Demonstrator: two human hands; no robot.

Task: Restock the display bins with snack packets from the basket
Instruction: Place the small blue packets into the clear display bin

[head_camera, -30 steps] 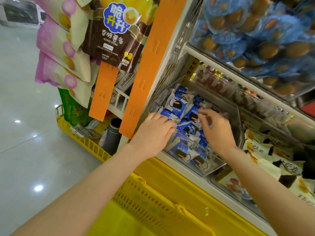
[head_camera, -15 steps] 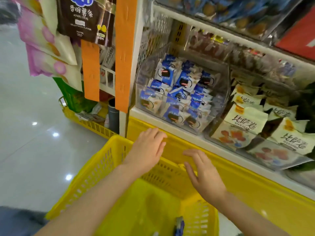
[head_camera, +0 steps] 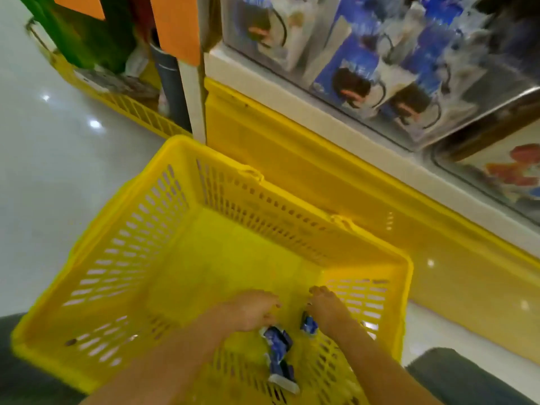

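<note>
Inside the yellow basket point(head_camera: 131, 244), by its right wall, your left hand point(head_camera: 251, 311) and right hand point(head_camera: 327, 308) sit over the few blue snack packets point(head_camera: 277, 343); blur hides whether either grips one. This looks like pickup: next, close on them and lift to the display bin point(head_camera: 380, 92) beyond its far rim.

You stand on glossy pale tiled floor point(head_camera: 58, 182), bright light spots reflected in it. Ahead of you: yellow plastic base panel point(head_camera: 292, 162) under white shelf ledge point(head_camera: 295, 105). Upper left: orange vertical strip point(head_camera: 175, 24), grey round post point(head_camera: 172, 89) below.
</note>
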